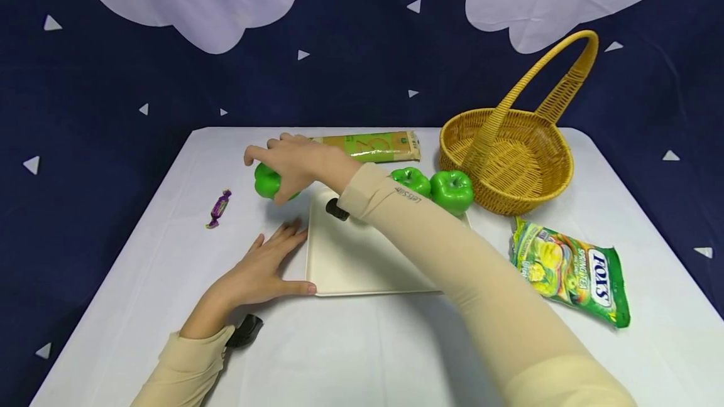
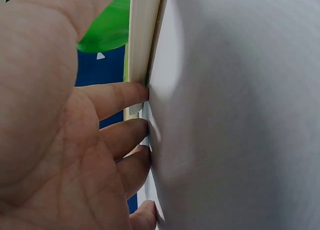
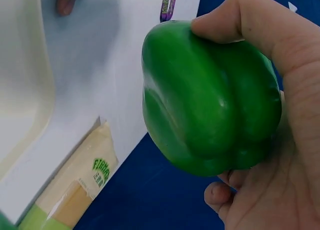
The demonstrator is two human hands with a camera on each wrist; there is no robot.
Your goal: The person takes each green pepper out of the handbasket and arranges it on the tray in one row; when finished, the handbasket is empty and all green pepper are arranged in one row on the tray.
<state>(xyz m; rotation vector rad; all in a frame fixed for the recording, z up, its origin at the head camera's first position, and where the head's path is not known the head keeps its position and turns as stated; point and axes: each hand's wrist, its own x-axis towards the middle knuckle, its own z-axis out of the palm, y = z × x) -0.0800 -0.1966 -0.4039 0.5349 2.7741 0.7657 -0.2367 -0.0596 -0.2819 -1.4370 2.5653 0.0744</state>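
Note:
My right hand (image 1: 296,162) holds a green bell pepper (image 3: 210,99) between thumb and fingers, left of the tray's far left corner and, in the right wrist view, apart from the tray. Spread flat on the table, my left hand (image 1: 263,275) touches the left edge of a cream tray (image 1: 362,262), its thumb at the near left corner. Two more green peppers, one partly behind the right sleeve (image 1: 410,179) and one beside it (image 1: 452,191), sit at the tray's far right corner. The right forearm hides part of the tray.
A wicker basket (image 1: 557,187) with a tall handle stands at the back right. Before it lies a green candy bag (image 1: 571,272). Behind the tray is a long tan-and-green packet (image 1: 381,146). A purple wrapped candy (image 1: 219,209) lies at the left.

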